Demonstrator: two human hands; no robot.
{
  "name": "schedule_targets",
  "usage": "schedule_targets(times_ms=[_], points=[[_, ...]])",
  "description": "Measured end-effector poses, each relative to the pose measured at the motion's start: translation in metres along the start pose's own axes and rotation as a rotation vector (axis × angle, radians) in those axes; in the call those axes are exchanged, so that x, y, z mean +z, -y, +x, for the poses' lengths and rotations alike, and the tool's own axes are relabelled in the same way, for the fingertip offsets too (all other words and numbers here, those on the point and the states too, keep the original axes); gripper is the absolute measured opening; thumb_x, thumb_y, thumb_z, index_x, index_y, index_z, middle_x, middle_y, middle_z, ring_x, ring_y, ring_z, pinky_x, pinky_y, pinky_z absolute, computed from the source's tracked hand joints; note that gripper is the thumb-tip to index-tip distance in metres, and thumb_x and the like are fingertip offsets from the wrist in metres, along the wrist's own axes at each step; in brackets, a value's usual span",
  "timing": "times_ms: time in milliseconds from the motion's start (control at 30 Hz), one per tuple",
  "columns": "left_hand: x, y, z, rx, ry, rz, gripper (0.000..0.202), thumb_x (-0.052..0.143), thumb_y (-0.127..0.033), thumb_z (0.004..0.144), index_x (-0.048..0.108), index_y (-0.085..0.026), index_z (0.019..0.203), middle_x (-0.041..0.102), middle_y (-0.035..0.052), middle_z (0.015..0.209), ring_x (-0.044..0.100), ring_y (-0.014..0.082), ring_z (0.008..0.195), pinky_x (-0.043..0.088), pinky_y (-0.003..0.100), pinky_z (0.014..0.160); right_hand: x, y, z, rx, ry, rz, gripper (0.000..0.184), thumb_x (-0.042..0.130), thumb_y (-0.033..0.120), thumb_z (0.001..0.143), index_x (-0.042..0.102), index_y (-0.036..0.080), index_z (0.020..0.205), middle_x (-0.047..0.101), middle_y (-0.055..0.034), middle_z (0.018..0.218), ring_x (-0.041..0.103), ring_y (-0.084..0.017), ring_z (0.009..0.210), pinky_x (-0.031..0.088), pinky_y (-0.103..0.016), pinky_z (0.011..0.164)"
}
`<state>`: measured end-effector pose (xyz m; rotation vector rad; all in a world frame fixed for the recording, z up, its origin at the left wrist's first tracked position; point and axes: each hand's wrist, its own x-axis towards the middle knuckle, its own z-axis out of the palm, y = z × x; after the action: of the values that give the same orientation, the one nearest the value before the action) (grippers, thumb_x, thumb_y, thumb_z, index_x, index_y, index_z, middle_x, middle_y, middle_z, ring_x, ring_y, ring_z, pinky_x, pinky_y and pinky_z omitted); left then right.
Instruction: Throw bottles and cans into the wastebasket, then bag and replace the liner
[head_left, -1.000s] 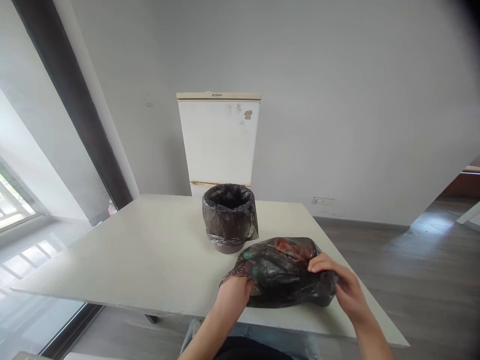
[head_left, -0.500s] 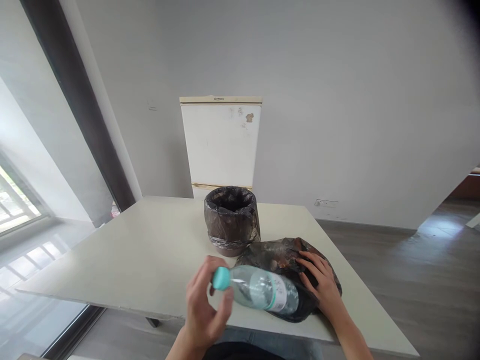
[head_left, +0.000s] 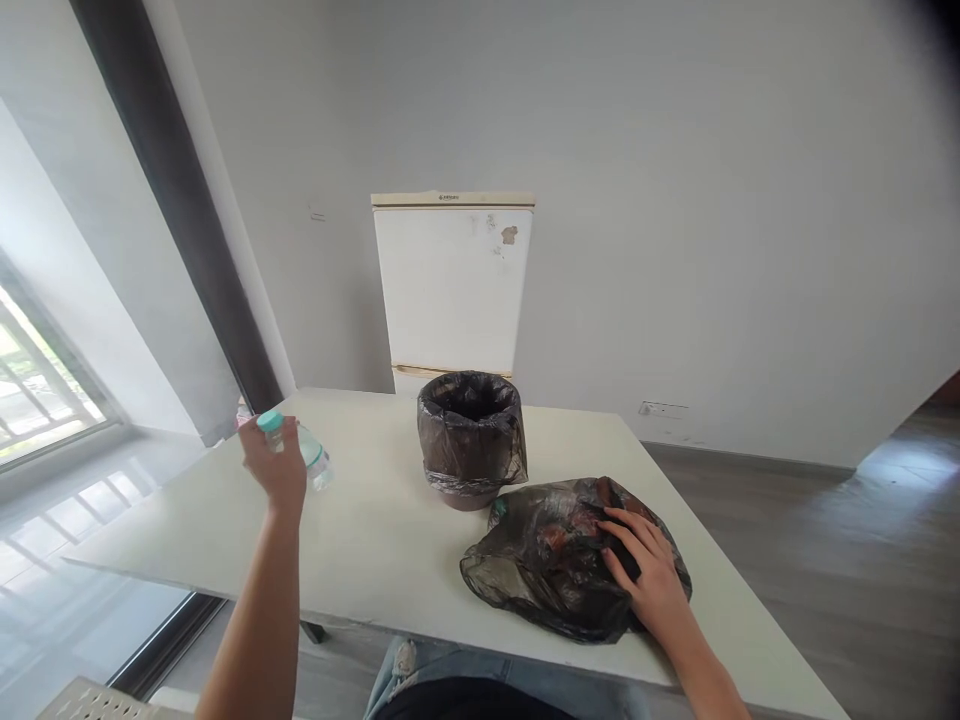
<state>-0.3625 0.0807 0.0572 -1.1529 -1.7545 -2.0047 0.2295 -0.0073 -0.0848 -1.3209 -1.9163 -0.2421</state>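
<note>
My left hand [head_left: 276, 468] is closed round the neck of a clear plastic bottle [head_left: 318, 466] with a turquoise cap. It holds the bottle tilted at the left side of the white table [head_left: 360, 540]; whether the base touches the surface I cannot tell. A black see-through garbage bag [head_left: 555, 560] lies at the right front of the table, with reddish and green items showing through the film. My right hand [head_left: 649, 570] rests on top of this bag with its fingers spread.
A brown trash can lined with a black bag [head_left: 472, 440] stands mid-table, just behind the lying bag. Behind the table is a white fridge [head_left: 454, 285] against the grey wall. At bottom left, part of a perforated beige object [head_left: 97, 700] shows.
My left hand has carried the bottle from the bag's mouth away to the far left of the table. My right hand has stayed on the bag. The view has shifted slightly.
</note>
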Motion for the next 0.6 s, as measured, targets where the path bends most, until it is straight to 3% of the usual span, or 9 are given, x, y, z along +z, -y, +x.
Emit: schedule_targets(times_ms=[133,233,400,533,600], points=[[0.031,0.038,0.001,-0.009,0.057,0.084,0.042,0.066,-0.046,0.089,0.059,-0.018,0.120,0.070,0.0073,0.101,0.067,0.0243,0.093,0.051,0.042,0.099,-0.001,0.001,0.001,-0.010,-0.011,0.002,0.027,0.056,0.037,0.101,0.067,0.027,0.124,0.065,-0.0091,0.138,0.057,-0.033,0.131,0.043,-0.055,0.110],[0.042,0.055,-0.005,-0.031,0.132,0.125,0.054,0.069,-0.048,0.088,0.056,-0.018,0.131,0.070,0.0090,0.107,0.067,0.0242,0.095,0.052,0.041,0.098,-0.003,0.002,0.001,-0.010,0.001,0.007,0.028,0.057,0.037,0.101,0.067,0.027,0.125,0.066,-0.0091,0.137,0.057,-0.033,0.130,0.042,-0.055,0.110],[0.046,0.081,-0.012,-0.057,0.220,0.182,0.082,0.077,-0.050,0.080,0.041,-0.020,0.147,0.066,0.0101,0.125,0.066,0.0258,0.108,0.050,0.044,0.105,-0.002,0.001,0.001,0.006,0.013,0.012,0.029,0.056,0.039,0.101,0.067,0.027,0.125,0.068,-0.0097,0.134,0.058,-0.033,0.129,0.043,-0.055,0.109],[0.043,0.103,-0.019,-0.213,0.387,0.274,0.071,0.082,-0.049,0.073,0.051,-0.017,0.128,0.067,0.0083,0.109,0.066,0.0308,0.103,0.054,0.048,0.095,0.000,0.001,0.000,0.016,0.024,0.002,0.030,0.056,0.040,0.102,0.066,0.027,0.127,0.069,-0.0096,0.132,0.060,-0.033,0.127,0.042,-0.054,0.109],[0.040,0.111,-0.023,-0.259,0.394,0.297,0.068,0.083,-0.051,0.071,0.053,-0.015,0.121,0.066,0.0093,0.105,0.066,0.0339,0.101,0.055,0.052,0.092,0.000,0.002,0.000,0.021,0.029,0.002,0.030,0.056,0.041,0.102,0.065,0.027,0.127,0.069,-0.0096,0.132,0.060,-0.033,0.127,0.043,-0.053,0.109]])
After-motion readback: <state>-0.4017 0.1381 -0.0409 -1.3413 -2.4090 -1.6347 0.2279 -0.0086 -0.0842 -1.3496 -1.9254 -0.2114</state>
